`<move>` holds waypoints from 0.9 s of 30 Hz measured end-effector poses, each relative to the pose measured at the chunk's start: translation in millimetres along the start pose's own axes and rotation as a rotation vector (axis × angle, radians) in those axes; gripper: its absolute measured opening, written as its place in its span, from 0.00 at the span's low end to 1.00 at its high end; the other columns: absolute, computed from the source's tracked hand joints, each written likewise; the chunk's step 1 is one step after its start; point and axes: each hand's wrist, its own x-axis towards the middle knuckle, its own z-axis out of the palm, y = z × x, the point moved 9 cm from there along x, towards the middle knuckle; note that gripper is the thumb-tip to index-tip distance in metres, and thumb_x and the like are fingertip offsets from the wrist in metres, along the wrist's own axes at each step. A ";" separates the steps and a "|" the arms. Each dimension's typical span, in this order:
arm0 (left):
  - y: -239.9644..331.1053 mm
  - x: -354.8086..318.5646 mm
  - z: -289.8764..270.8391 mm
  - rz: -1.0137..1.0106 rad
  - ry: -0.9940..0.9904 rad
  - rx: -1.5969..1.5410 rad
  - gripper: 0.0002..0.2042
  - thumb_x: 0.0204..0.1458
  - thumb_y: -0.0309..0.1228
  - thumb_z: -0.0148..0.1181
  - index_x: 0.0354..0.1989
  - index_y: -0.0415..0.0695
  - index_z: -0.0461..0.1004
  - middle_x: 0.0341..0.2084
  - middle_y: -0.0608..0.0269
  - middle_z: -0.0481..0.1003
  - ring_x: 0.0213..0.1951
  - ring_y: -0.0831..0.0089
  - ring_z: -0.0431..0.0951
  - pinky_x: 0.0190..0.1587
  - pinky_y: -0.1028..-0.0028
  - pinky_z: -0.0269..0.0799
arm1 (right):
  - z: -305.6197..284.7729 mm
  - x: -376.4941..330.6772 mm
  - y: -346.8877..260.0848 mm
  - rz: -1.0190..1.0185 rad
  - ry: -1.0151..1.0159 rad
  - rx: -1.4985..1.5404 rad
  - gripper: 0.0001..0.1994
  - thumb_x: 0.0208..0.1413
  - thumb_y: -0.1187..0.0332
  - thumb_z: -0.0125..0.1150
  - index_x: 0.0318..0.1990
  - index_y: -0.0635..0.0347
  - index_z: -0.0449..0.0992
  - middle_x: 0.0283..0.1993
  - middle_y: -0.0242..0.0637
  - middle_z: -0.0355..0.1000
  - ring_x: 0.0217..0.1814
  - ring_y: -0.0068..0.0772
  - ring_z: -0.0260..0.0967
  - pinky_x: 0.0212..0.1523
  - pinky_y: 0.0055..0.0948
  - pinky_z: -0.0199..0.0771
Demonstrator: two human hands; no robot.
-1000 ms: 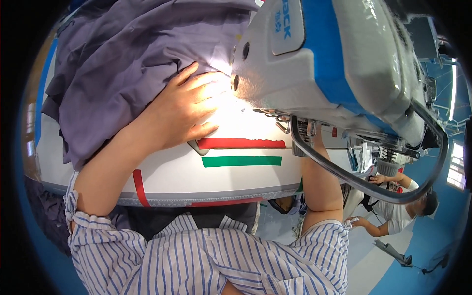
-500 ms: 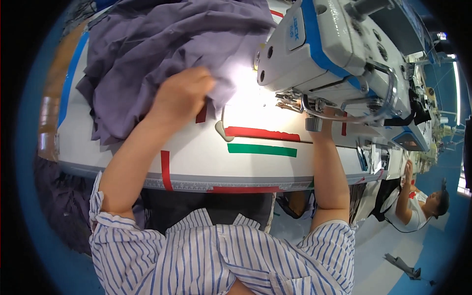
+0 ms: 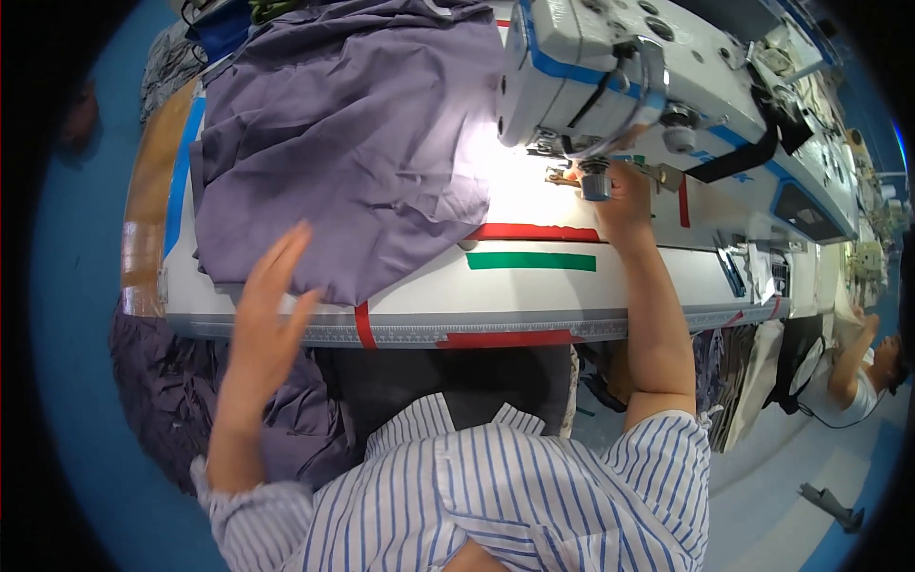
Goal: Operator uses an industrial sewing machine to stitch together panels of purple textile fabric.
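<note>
A purple cloth point(image 3: 353, 143) lies spread over the left of the sewing table, its near corner reaching the front edge. My left hand point(image 3: 272, 310) is open at that edge, fingers apart, beside the cloth's lower left and above the ruler strip. It holds nothing. At the white and blue sewing machine point(image 3: 562, 91), my right hand point(image 3: 624, 200) reaches in next to the presser foot point(image 3: 562, 178). A metal knob point(image 3: 595, 181) and machine parts cover most of its fingers, so I cannot see whether they grip anything.
Red tape point(image 3: 538, 232) and green tape point(image 3: 532, 261) mark the white table point(image 3: 429, 300). More purple cloth point(image 3: 181, 400) hangs below on the left. Small tools point(image 3: 732, 272) lie at the right. Another person point(image 3: 858, 372) works at the far right.
My left hand has let go of the cloth and drawn back toward the table's front edge, opening. The bunched cloth now lies flatter. My right hand stays by the presser foot. The view has shifted.
</note>
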 end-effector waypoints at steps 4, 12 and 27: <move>44.8 88.9 74.6 0.241 0.259 0.197 0.23 0.48 0.34 0.62 0.52 0.41 0.69 0.49 0.50 0.71 0.51 0.53 0.71 0.51 0.61 0.66 | -9.9 -13.0 19.6 0.266 -0.043 0.167 0.09 0.55 0.71 0.56 0.41 0.65 0.78 0.31 0.35 0.76 0.29 0.22 0.70 0.32 0.21 0.69; -88.7 27.5 9.7 -0.111 0.159 0.250 0.09 0.54 0.30 0.57 0.30 0.37 0.67 0.26 0.42 0.70 0.31 0.43 0.71 0.30 0.59 0.65 | -15.8 -11.0 7.9 0.235 -0.045 0.176 0.10 0.57 0.70 0.56 0.42 0.62 0.78 0.35 0.37 0.77 0.31 0.24 0.72 0.35 0.22 0.70; 54.5 59.4 72.1 0.190 0.108 -0.202 0.25 0.47 0.30 0.64 0.56 0.41 0.67 0.53 0.53 0.68 0.54 0.57 0.68 0.55 0.65 0.65 | -12.7 -14.8 5.8 0.078 -0.043 0.127 0.04 0.55 0.72 0.58 0.35 0.63 0.75 0.30 0.37 0.73 0.30 0.26 0.70 0.32 0.24 0.67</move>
